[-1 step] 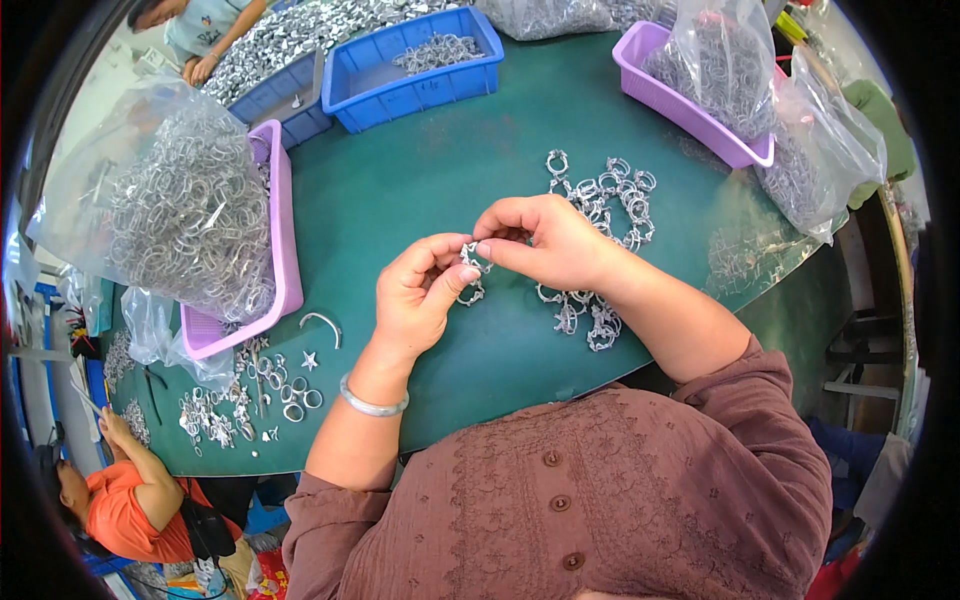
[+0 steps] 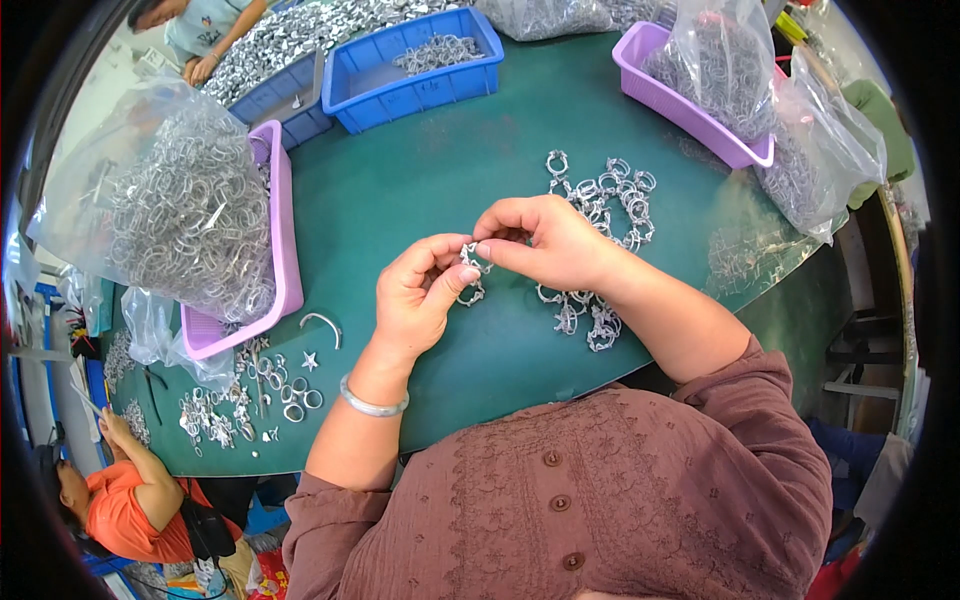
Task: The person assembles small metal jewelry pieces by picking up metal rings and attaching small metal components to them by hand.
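Both hands meet over the middle of the green table. My left hand (image 2: 420, 290), with a bangle on its wrist, pinches a small silver-coloured metal ring (image 2: 474, 293) between thumb and fingers. On the upper side of the same piece, my right hand (image 2: 535, 240) has its thumb and forefinger closed; the fingertips partly hide it. Silver-coloured rings (image 2: 635, 200) lie in a loose heap beyond and beside my right hand, and more rings (image 2: 603, 328) rest under its forearm. One ring (image 2: 557, 162) sits at the far end of the heap.
At left, a purple basket (image 2: 290, 250) holds a clear bag of metal rings (image 2: 190, 210). Loose rings and charms (image 2: 225, 415) lie near left. A blue bin (image 2: 410, 100) and another purple basket (image 2: 690, 115) stand at the back. One person (image 2: 140, 500) works at left, another (image 2: 205, 35) far left.
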A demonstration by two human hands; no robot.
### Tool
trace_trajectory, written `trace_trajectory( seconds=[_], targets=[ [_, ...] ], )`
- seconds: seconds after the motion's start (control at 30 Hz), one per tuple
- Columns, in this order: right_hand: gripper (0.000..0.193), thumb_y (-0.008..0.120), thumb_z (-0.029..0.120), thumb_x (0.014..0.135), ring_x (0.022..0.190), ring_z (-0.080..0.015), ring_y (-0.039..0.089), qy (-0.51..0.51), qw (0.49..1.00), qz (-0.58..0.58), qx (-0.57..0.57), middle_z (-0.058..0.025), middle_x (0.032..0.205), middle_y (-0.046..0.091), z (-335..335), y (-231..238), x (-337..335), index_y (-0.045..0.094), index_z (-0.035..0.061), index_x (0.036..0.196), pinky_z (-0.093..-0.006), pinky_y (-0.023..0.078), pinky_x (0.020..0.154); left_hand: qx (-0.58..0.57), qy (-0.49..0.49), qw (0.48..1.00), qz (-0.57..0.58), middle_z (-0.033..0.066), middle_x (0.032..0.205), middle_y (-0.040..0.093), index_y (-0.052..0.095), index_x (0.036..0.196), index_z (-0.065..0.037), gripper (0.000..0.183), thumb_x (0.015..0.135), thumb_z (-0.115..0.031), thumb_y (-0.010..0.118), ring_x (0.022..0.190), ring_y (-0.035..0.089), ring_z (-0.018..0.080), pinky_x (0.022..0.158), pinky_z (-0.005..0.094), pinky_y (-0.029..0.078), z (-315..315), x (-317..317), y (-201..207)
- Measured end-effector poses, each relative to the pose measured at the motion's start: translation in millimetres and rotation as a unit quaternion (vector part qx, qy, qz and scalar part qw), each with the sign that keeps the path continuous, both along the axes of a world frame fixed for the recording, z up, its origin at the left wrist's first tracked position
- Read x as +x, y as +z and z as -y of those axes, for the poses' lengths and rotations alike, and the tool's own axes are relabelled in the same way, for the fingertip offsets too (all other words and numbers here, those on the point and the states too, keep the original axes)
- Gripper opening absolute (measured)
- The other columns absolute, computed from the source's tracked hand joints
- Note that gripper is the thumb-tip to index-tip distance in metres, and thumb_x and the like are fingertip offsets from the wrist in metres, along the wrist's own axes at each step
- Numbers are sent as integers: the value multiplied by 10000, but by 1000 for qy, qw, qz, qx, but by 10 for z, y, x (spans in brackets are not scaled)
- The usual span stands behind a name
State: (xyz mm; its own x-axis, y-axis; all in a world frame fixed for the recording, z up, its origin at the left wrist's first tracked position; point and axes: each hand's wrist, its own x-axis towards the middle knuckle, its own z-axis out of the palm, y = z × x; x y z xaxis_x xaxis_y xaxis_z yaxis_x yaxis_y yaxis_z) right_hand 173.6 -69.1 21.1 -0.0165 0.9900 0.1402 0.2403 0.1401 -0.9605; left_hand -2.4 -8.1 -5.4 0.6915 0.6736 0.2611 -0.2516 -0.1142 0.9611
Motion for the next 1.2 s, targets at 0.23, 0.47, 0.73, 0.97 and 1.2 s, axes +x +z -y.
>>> trace_trajectory(
  seconds=[0.23, 0.47, 0.73, 0.97, 1.2],
  targets=[
    [180, 624, 121, 788, 668, -80, 537, 23, 999, -23, -9, -48, 742, 606, -8, -2, 43, 592, -11, 907, -233, 454, 606, 12, -5, 1000, 6, 50, 882, 611, 550, 1035, 29, 216, 822, 14, 576, 791, 567, 88, 687, 198, 460, -19, 17, 15],
    [328, 655, 73, 762, 749, -92, 551, 104, 994, 24, 9, -50, 835, 590, 8, 52, 49, 519, 10, 1054, -238, 472, 662, 31, 20, 999, -17, 62, 917, 609, 540, 1027, 24, 205, 824, 17, 563, 812, 565, 97, 732, 225, 460, -33, -37, -49],
    [293, 658, 158, 706, 696, -212, 597, 35, 979, 193, 55, -123, 781, 610, 262, 470, 385, 571, -3, 934, -310, 482, 634, 53, 32, 998, -7, 38, 772, 547, 537, 1062, 11, 231, 856, -93, 540, 672, 505, 95, 617, 215, 425, 9, -18, 38],
    [245, 655, 71, 755, 718, -51, 505, -313, 891, 302, 131, 19, 805, 544, 917, 1416, 1754, 558, 48, 979, -202, 436, 644, 71, 60, 995, -38, 7, 773, 539, 573, 1005, 16, 176, 840, -47, 568, 686, 509, 66, 626, 192, 430, -70, -60, -45],
    [314, 649, 193, 778, 722, -129, 552, -534, 643, 500, 227, -50, 796, 583, 1429, 1980, 2870, 551, 17, 1018, -260, 454, 672, 111, 98, 985, -91, 23, 744, 552, 569, 998, 24, 168, 845, -40, 550, 638, 499, 77, 581, 197, 418, -135, -44, -103]
  ],
)
